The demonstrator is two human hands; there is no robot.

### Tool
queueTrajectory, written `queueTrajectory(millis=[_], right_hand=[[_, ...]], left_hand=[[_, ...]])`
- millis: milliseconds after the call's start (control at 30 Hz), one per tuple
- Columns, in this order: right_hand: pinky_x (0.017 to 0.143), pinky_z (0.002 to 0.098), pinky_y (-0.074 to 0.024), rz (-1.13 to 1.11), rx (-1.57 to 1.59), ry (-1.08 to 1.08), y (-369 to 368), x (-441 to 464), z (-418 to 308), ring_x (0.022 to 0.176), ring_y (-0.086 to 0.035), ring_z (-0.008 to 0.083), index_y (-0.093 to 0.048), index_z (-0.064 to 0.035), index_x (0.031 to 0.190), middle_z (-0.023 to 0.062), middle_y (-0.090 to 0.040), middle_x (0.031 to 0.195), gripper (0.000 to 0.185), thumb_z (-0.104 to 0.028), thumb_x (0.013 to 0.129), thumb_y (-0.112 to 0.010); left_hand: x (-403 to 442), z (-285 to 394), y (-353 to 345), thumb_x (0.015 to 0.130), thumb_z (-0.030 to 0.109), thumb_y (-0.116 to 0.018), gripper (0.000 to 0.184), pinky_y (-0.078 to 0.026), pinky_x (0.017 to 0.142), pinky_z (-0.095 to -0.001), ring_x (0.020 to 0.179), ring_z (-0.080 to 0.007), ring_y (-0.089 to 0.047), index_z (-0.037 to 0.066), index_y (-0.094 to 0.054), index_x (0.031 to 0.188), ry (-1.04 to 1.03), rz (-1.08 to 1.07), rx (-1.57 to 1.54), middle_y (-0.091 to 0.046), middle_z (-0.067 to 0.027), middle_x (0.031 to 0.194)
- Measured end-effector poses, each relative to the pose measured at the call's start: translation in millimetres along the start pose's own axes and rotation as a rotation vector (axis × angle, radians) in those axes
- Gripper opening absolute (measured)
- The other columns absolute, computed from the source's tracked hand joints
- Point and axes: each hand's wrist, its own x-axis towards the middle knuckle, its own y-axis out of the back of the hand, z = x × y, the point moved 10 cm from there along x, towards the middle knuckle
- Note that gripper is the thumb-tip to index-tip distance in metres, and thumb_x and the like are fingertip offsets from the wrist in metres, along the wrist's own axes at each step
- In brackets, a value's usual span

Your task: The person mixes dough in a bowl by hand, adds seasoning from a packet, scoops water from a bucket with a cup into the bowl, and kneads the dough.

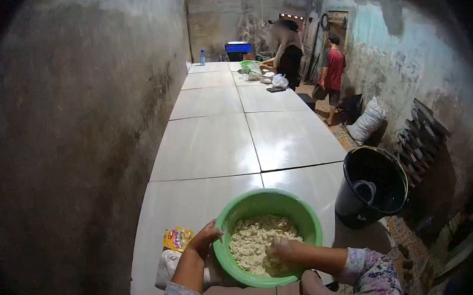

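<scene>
A green plastic basin (311,213) stands near the close end of the tiled table, with pale, crumbly dough (259,239) in it. At the basin's left rim, my left hand (205,238) holds the edge, its fingertips dusted with flour. Inside, my right hand (285,252) presses into the dough with its fingers curled; the fingertips are hidden in the crumbs. Beside my left forearm lie a yellow and red packet (177,239) and a whitish plastic bag (168,265), partly covered by that arm.
A black bucket (355,199) with a clear cup inside stands at the table's right edge. The long white table (209,144) runs along the left wall. At its far end, one person (289,56) works by another green basin (246,64); another person (334,69) stands beyond.
</scene>
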Motion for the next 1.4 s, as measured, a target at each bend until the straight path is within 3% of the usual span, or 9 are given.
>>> queueTrajectory(millis=[167,333,533,733,1100,1167,1267,1300,1400], right_hand=[[0.077,0.0438,-0.0513,0.268,0.521,-0.28,72.9,-31.5,26.7,0.092,-0.062,0.0364,-0.052,-0.0076,0.121,0.0216,-0.059,0.105,0.033,-0.005,0.09,-0.045],[0.061,0.0477,-0.0481,0.543,0.231,-0.358,173.4,-56.2,42.6,0.071,-0.062,0.0389,-0.049,-0.0032,0.108,0.0194,-0.063,0.079,0.029,-0.021,0.087,-0.058],[0.068,0.049,-0.0482,0.436,0.25,-0.454,175.5,-51.5,53.2,0.081,-0.061,0.0408,-0.051,-0.001,0.114,0.021,-0.062,0.085,0.03,-0.021,0.091,-0.053],[0.077,0.0482,-0.0471,0.653,0.46,-0.124,163.5,-46.2,43.9,0.093,-0.058,0.0422,-0.056,-0.001,0.105,0.023,-0.059,0.096,0.019,-0.012,0.09,-0.053],[0.067,0.0473,-0.0489,0.366,0.281,-0.469,140.0,-28.4,72.9,0.081,-0.063,0.0392,-0.049,-0.0078,0.117,0.0192,-0.063,0.091,0.033,-0.015,0.086,-0.059],[0.07,0.0483,-0.049,0.378,0.209,-0.258,105.3,-18.4,76.1,0.085,-0.061,0.0424,-0.049,-0.0067,0.116,0.0218,-0.061,0.096,0.036,-0.015,0.083,-0.06],[0.075,0.0487,-0.0488,0.343,0.469,-0.445,68.3,-5.5,90.3,0.088,-0.059,0.0446,-0.051,-0.0054,0.113,0.0228,-0.058,0.097,0.033,-0.013,0.083,-0.059],[0.077,0.0484,-0.0492,0.337,0.195,-0.188,55.0,13.7,77.5,0.091,-0.06,0.042,-0.052,-0.0045,0.109,0.0215,-0.059,0.097,0.028,-0.014,0.084,-0.057],[0.075,0.0486,-0.0491,0.342,0.285,-0.039,79.6,18.0,69.3,0.088,-0.062,0.0386,-0.053,-0.0038,0.107,0.0212,-0.061,0.098,0.023,-0.014,0.086,-0.055]], left_hand=[[5.8,1.6,2.5,0.073,0.019,-0.064,0.067,-0.048,0.09,-0.0336,0.11,-0.0188,-0.055,0.006,-0.044,0.136,-0.064,-0.025,0.061,-0.058,-0.0089,0.119],[10.5,-8.8,3.8,0.07,0.017,-0.066,0.073,-0.055,0.081,-0.0343,0.094,-0.0221,-0.063,0.005,-0.04,0.137,-0.012,-0.047,-0.04,-0.06,-0.0124,0.114],[9.6,-2.9,0.5,0.071,0.013,-0.06,0.065,-0.055,0.077,-0.0315,0.088,-0.019,-0.061,0.008,-0.044,0.134,-0.045,-0.035,-0.079,-0.06,-0.0076,0.106],[8.3,-4.8,2.7,0.071,0.012,-0.059,0.069,-0.054,0.078,-0.0317,0.091,-0.0186,-0.061,0.008,-0.041,0.137,-0.045,-0.042,-0.061,-0.06,-0.0078,0.106],[17.8,-12.6,17.7,0.07,0.013,-0.06,0.072,-0.053,0.081,-0.0339,0.102,-0.0199,-0.058,0.006,-0.039,0.139,-0.026,-0.026,0.0,-0.058,-0.0097,0.115],[17.4,-12.1,19.9,0.067,0.01,-0.067,0.075,-0.059,0.076,-0.036,0.088,-0.0232,-0.066,0.004,-0.04,0.137,-0.046,0.014,-0.061,-0.063,-0.012,0.11],[19.2,-11.1,18.9,0.067,0.013,-0.068,0.077,-0.059,0.075,-0.0352,0.087,-0.0231,-0.066,0.003,-0.04,0.138,-0.053,-0.001,-0.043,-0.063,-0.0123,0.11],[20.0,-12.8,21.7,0.067,0.013,-0.068,0.077,-0.059,0.075,-0.0352,0.087,-0.0231,-0.066,0.003,-0.04,0.138,-0.053,0.0,-0.044,-0.063,-0.0123,0.11],[18.0,-6.0,20.9,0.067,0.016,-0.069,0.079,-0.058,0.075,-0.035,0.086,-0.0231,-0.066,0.003,-0.038,0.138,-0.15,-0.038,0.046,-0.062,-0.0122,0.111]])
